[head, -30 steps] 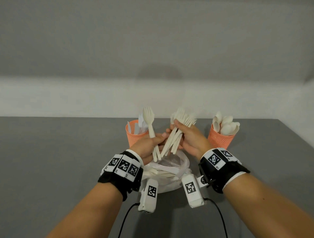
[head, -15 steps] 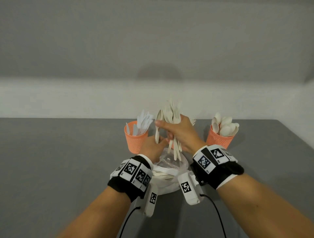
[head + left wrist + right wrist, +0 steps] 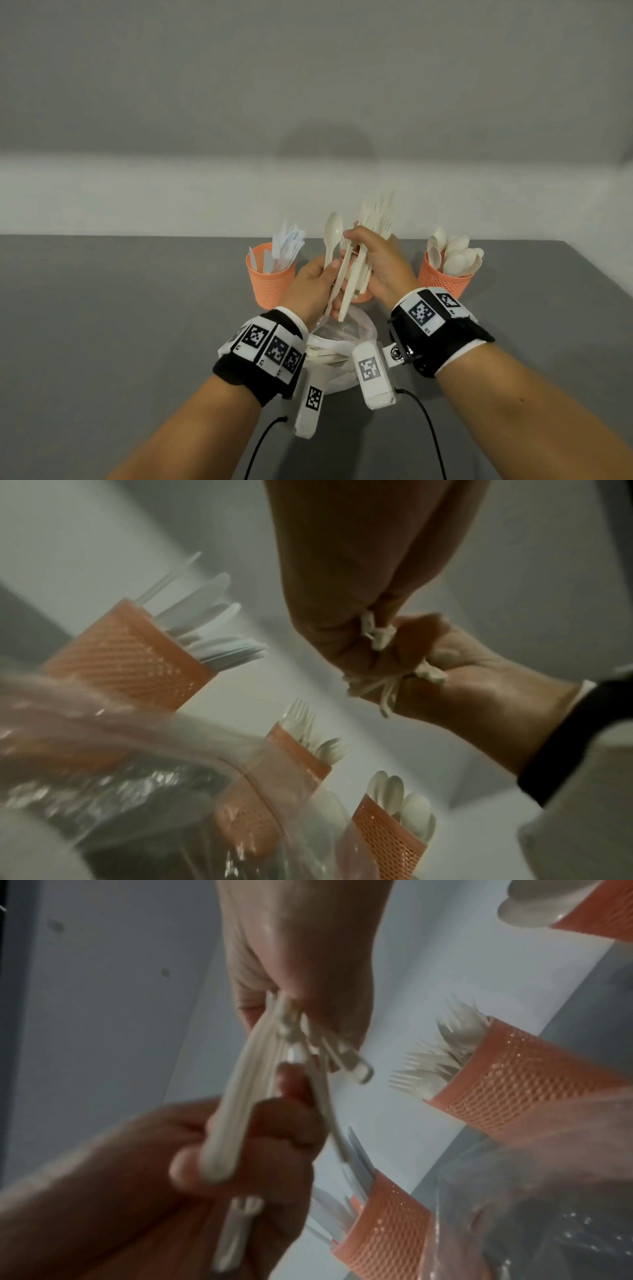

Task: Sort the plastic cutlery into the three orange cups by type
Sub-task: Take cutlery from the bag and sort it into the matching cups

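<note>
My right hand [image 3: 358, 241] grips a bundle of cream plastic forks [image 3: 376, 219], tines up, above the middle of the table. My left hand [image 3: 329, 267] pinches the handle of a cream spoon [image 3: 334, 228] that stands upright just left of the bundle. In the right wrist view the left hand [image 3: 240, 1150] curls round handles right under the right hand [image 3: 301, 961]. Three orange cups stand behind: knives cup [image 3: 270, 279] on the left, spoons cup [image 3: 445, 279] on the right, forks cup [image 3: 531, 1091] in the middle, mostly hidden behind my hands in the head view.
A clear plastic bag [image 3: 346, 339] with more cutlery lies on the grey table [image 3: 120, 325] just in front of the cups, under my wrists. A pale wall rises behind the table's far edge. Cables hang from both wrist cameras.
The fork my left hand held a second ago has joined the right hand's bundle. The bundle rose and turned upright. My left hand now holds a spoon beside it.
</note>
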### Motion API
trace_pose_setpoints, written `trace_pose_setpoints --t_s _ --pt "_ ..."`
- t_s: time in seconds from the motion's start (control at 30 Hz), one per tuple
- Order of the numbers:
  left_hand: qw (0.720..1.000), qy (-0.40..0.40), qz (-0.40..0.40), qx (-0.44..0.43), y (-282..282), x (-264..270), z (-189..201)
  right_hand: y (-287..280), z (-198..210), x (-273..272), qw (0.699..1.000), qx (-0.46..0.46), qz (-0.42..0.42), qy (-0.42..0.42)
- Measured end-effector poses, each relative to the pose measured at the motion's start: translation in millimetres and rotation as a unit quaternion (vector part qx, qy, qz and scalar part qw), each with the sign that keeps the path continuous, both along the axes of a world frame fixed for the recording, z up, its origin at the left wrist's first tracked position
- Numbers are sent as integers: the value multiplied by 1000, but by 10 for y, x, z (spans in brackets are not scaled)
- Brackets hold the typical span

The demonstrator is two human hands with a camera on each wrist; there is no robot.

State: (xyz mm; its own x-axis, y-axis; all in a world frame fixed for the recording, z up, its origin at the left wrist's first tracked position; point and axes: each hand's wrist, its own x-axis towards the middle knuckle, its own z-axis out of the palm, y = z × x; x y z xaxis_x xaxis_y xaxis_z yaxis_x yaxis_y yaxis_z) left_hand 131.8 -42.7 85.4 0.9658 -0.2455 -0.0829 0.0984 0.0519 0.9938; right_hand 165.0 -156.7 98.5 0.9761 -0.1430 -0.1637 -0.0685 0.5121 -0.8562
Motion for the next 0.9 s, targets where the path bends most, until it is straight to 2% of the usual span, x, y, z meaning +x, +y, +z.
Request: trace_pose_setpoints --t_s 0.07,0.17,0.33,0.43,0.57,0.77,0.9 --pt "999 10 30 32 -24 59 34 -48 -2 79 999 15 -28 -9" --pt "993 59 100 -6 80 187 69 -265 158 227 993 23 -105 -56" --pt "987 24 145 -59 256 280 84 -583 330 497 966 -99 -206 -123" --pt "987 0 143 -79 222 310 97 -512 290 646 951 -179 -210 -136" --pt "988 -19 137 -75 188 332 112 -364 89 820 937 -268 -175 -136" --pt "985 -18 151 -81 199 387 103 -271 -278 916 942 -263 -171 -120" --pt "983 -17 165 -79 188 426 81 -295 -333 910 938 -275 -175 -121"
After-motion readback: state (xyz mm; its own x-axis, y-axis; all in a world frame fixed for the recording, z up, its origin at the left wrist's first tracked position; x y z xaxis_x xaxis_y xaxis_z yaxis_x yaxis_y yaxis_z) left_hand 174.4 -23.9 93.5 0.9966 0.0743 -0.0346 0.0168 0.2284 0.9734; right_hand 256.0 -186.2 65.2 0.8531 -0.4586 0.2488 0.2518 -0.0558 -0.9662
